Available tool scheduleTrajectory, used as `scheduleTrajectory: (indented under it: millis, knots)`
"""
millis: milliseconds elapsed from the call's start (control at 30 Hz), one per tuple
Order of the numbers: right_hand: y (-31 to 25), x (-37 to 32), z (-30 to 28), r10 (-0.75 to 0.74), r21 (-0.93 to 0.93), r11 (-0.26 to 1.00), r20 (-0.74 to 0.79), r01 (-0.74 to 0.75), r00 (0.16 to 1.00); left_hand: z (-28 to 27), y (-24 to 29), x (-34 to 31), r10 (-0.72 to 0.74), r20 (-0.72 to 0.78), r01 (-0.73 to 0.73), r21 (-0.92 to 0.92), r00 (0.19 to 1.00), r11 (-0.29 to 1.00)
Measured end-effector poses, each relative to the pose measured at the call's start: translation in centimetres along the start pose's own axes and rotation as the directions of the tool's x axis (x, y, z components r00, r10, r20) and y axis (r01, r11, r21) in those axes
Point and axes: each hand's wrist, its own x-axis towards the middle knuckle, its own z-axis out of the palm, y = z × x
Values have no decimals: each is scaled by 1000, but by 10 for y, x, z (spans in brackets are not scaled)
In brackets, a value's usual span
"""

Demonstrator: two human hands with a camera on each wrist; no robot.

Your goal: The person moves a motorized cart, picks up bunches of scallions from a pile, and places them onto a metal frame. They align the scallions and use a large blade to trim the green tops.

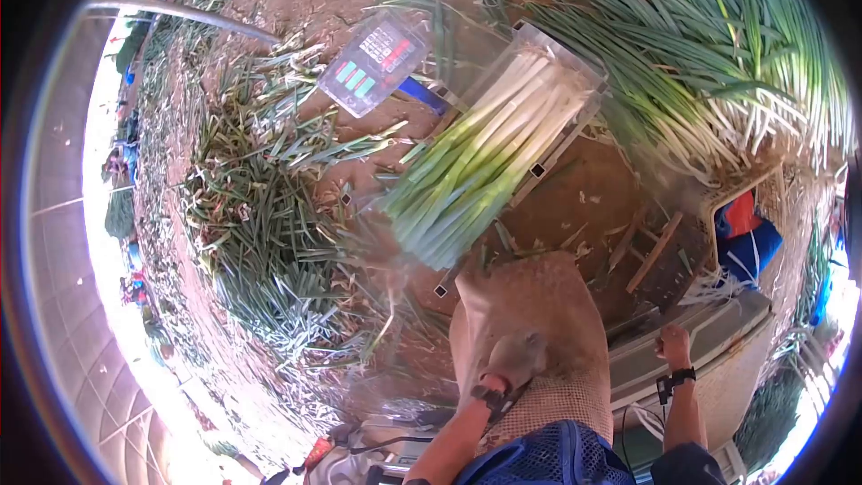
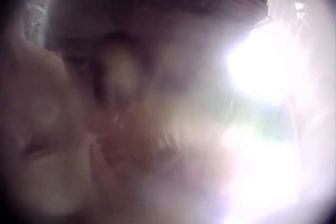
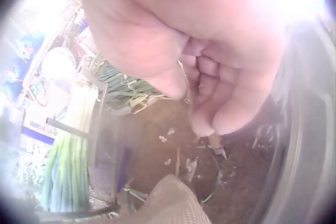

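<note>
The left hand (image 1: 519,357) is over the sacking-like apron (image 1: 557,305) on the person's lap; blur hides how its fingers lie, and the left wrist view is too blurred and glaring to read. To the right, beside the lap, the right hand (image 1: 673,346) hangs above a light-coloured ledge. Its fingers (image 3: 231,95) are loosely curled with nothing between them. A large bundle of green onions (image 1: 494,153) lies on a scale's tray (image 1: 588,72) in front of the lap, touched by neither hand.
The scale's display (image 1: 373,63) stands left of the tray. Loose green onions (image 1: 718,45) are heaped at the upper right, with trimmed leaves (image 1: 260,189) piled at the left. A small wooden stool (image 1: 669,260) and a blue item (image 1: 752,247) are at the right.
</note>
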Motion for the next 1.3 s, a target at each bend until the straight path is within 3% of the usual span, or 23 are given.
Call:
scheduleTrajectory:
  millis: [67, 167, 267, 367, 433, 500, 533, 600, 667, 733, 800, 867, 1000, 1067, 1100, 1200, 1267, 1300]
  knots:
    - [11, 20, -12, 20, 24, 999, 69, -22, 997, 11, -2, 14, 45, -46, -48, -59, 998, 997]
    - [4, 42, -8, -19, 7, 1000, 214, 17, 977, 29, -31, 36, 249, -85, -222, 244, 965, 944]
    - [-77, 4, 54, -80, -113, 988, 238, 110, 968, 19, -32, 44, 371, -76, -300, 454, 925, 839]
    - [-151, -16, 101, -118, -176, 971, 236, 162, 965, -39, 12, 49, 149, -34, -144, 126, 988, 982]
    - [-187, -22, 122, -139, -233, 950, 279, 207, 950, -63, 21, 62, 152, -61, -132, 248, 987, 960]
    - [-212, -10, 137, -202, -314, 897, 334, 311, 921, -57, -4, 82, 79, -159, -44, 209, 984, 977]
    - [-221, -6, 141, -224, -352, 868, 353, 351, 908, -28, -48, 103, -4, -222, 28, 104, 975, 994]
    - [-242, 7, 155, -535, -523, 517, 419, 677, 733, -12, -57, 114, -120, -230, 113, -41, 966, 993]
    - [-286, -1, 176, -490, -570, 516, 415, 639, 766, -39, -25, 111, -191, -162, 176, -104, 968, 979]
    - [-318, 13, 193, -484, -546, 485, 482, 683, 730, -23, -36, 121, -225, -151, 209, -111, 963, 971]
    - [-348, 32, 217, -569, -487, 383, 546, 785, 616, -21, -28, 131, -264, -120, 257, -68, 957, 964]
    - [-382, 52, 245, -557, -506, 321, 583, 801, 591, -44, 1, 140, -309, -62, 310, 18, 949, 950]
    - [-425, 115, 311, -642, -423, 65, 676, 904, 362, -21, 1, 169, -385, -171, 364, -142, 907, 920]
    - [-434, 148, 344, -629, -416, -164, 742, 895, 230, 10, -7, 175, -423, -237, 365, -252, 875, 896]
    - [-434, 161, 358, -610, -400, -275, 775, 874, 163, 19, -5, 177, -444, -202, 376, -299, 873, 877]
    - [-428, 195, 398, -380, -376, -529, 906, 760, 184, 41, 9, 186, -507, -149, 423, -382, 849, 822]
    - [-417, 213, 407, -355, -297, -627, 932, 720, 75, 59, 28, 189, -556, -156, 481, -348, 817, 805]
    - [-414, 220, 408, -340, -258, -675, 940, 692, 18, 62, 39, 190, -524, -203, 435, -359, 827, 826]
